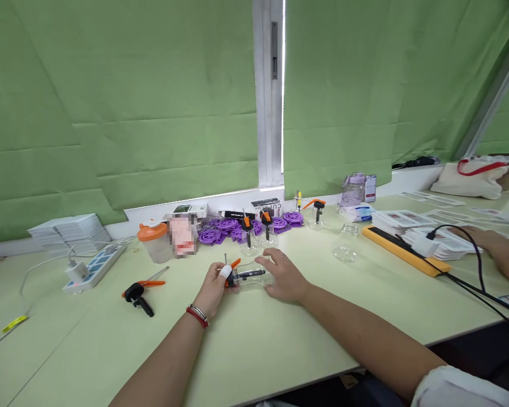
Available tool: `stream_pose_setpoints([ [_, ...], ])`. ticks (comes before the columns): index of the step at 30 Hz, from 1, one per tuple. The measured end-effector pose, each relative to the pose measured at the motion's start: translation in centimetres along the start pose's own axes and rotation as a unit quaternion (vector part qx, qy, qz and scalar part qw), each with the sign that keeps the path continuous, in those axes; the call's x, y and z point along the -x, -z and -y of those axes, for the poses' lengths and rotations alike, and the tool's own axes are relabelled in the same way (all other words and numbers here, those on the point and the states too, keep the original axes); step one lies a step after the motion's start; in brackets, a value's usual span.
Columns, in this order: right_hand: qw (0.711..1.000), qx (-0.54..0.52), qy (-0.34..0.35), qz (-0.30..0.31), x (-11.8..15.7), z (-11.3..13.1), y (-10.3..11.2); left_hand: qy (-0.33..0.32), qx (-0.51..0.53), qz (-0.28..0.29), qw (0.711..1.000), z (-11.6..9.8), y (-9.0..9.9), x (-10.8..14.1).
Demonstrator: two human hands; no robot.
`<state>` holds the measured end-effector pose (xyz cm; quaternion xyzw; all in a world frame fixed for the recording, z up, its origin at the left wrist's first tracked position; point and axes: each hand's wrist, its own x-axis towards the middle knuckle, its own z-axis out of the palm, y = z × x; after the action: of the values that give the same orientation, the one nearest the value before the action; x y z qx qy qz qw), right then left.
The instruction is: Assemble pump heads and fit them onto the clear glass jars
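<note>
Just above the table, a clear bottle (254,275) lies sideways between my hands, with a black tube inside it. My left hand (214,286) is closed around its black and orange spray head (231,275), the thumb on top. My right hand (285,275) is curved round the bottle's base at the other end. A loose black and orange spray head (139,294) lies on the table to the left. Behind my hands stand two clear bottles (248,241) (268,237) with similar heads, and another one (317,217) stands farther right.
Purple plastic parts (212,236) lie at the back beside an orange-lidded cup (153,242). A white power strip (97,268) is left; an orange one (405,251) with cables is right. An empty clear bottle (346,249) stands nearby. Another person's hand (477,236) rests on stacked cards (436,242).
</note>
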<state>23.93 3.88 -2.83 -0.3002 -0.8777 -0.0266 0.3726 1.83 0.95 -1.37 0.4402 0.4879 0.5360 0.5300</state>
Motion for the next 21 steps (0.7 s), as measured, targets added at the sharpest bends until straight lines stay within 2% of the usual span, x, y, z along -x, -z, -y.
stream_pose_setpoints([
  [3,0.999,0.019,0.04,-0.018,0.1,0.14,-0.09,0.036,0.018,-0.026,0.999,-0.18,-0.09,0.03],
  [7,0.995,0.047,0.082,-0.032,0.3,0.3,-0.32,0.098,0.024,0.007,0.995,-0.36,-0.02,0.2],
  [11,0.993,0.056,0.085,-0.057,0.4,0.16,-0.52,0.149,0.002,0.043,0.988,-0.4,0.0,0.57],
  [15,0.993,0.027,0.084,-0.076,0.25,0.01,-0.35,0.158,-0.017,0.065,0.985,-0.53,0.24,0.7],
  [18,0.996,-0.027,0.062,-0.062,0.15,-0.02,-0.02,0.148,0.003,0.066,0.987,-0.62,0.54,0.56],
  [21,0.992,-0.121,-0.019,-0.001,0.26,-0.27,0.3,0.132,0.009,0.068,0.989,-0.66,0.59,0.57],
])
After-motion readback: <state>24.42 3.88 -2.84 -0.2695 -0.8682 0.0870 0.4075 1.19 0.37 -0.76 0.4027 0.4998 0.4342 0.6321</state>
